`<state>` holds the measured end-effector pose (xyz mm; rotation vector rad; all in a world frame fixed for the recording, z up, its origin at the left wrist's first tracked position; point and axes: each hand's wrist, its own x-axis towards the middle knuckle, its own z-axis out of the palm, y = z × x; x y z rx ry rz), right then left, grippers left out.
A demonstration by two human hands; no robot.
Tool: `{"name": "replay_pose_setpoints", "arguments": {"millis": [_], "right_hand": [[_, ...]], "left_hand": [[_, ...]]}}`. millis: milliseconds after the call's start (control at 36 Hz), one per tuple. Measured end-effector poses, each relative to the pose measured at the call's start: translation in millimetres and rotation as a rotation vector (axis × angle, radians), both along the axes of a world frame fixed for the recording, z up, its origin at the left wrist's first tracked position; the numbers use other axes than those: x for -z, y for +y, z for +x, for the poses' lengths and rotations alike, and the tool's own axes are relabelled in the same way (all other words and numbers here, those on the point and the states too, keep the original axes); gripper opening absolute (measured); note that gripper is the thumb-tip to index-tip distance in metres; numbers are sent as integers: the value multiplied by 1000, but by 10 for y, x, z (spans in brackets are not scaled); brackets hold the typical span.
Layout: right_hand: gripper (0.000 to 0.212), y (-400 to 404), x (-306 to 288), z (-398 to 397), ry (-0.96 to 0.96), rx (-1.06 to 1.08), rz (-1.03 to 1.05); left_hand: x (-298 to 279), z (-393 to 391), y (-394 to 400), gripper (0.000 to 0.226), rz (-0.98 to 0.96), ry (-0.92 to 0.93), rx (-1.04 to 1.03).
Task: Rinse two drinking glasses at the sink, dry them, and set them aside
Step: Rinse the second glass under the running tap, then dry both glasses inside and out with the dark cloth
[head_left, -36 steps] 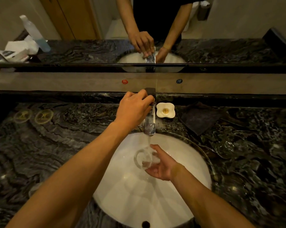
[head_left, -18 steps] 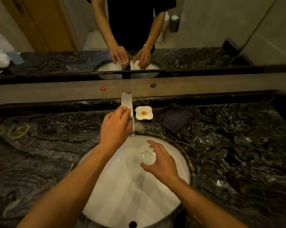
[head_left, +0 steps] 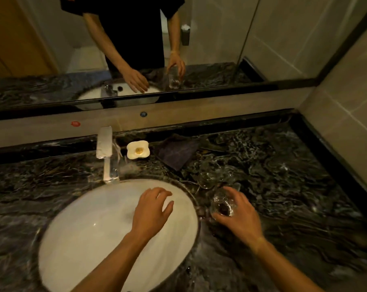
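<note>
The right hand (head_left: 240,216) grips a glass (head_left: 222,204) above the dark surface (head_left: 294,186); the left hand (head_left: 152,209), fingers relaxed, hovers over the sink (head_left: 83,234); a second glass (head_left: 209,179) seems to stand nearby

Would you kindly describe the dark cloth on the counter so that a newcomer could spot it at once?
Start at the white oval sink basin set in the black marble counter. Behind its far right rim, against the back ledge, lies the dark folded cloth, just right of the white flower-shaped dish. Unlike the shiny glasses nearby, it is matte and flat.
</note>
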<state>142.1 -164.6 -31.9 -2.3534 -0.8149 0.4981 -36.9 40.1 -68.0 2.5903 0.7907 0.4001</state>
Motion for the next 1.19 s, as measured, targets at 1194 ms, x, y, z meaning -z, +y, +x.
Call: {"name": "replay_pose_setpoints", "arguments": {"millis": [1194], "right_hand": [[85, -507, 419, 899, 464, -57, 137]], "left_hand": [[41, 1480, 749, 44, -254, 206, -426]]}}
